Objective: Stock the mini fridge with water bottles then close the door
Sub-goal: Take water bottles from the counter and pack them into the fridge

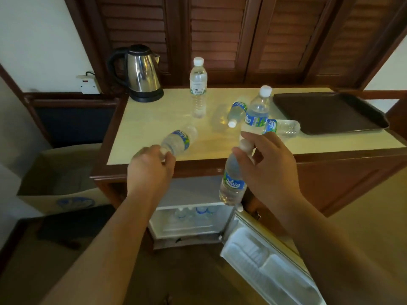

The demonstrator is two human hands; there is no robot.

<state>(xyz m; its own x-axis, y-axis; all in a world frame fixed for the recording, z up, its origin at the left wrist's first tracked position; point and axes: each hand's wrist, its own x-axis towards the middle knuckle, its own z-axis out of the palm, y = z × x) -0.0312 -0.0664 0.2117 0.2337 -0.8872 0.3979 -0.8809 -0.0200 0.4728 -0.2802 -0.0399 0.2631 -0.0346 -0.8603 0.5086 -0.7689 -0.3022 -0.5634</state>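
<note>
My left hand (152,166) grips the cap end of a water bottle (179,142) that lies tilted over the counter's front edge. A second water bottle (232,186) hangs by its cap from my right hand (268,166), in front of the counter. Below, the mini fridge (189,223) stands with its door (271,265) swung open to the right; several bottles show on its shelf. On the cream counter (154,119) one bottle (198,84) stands at the back, another (257,111) stands right of centre, and two bottles (237,111) (284,127) lie beside it.
A steel electric kettle (141,73) sits at the counter's back left, by a wall socket (89,84). A dark tray (328,113) lies at the right end. A cardboard box (63,179) stands on the floor to the left. Louvred wooden doors (220,34) rise behind.
</note>
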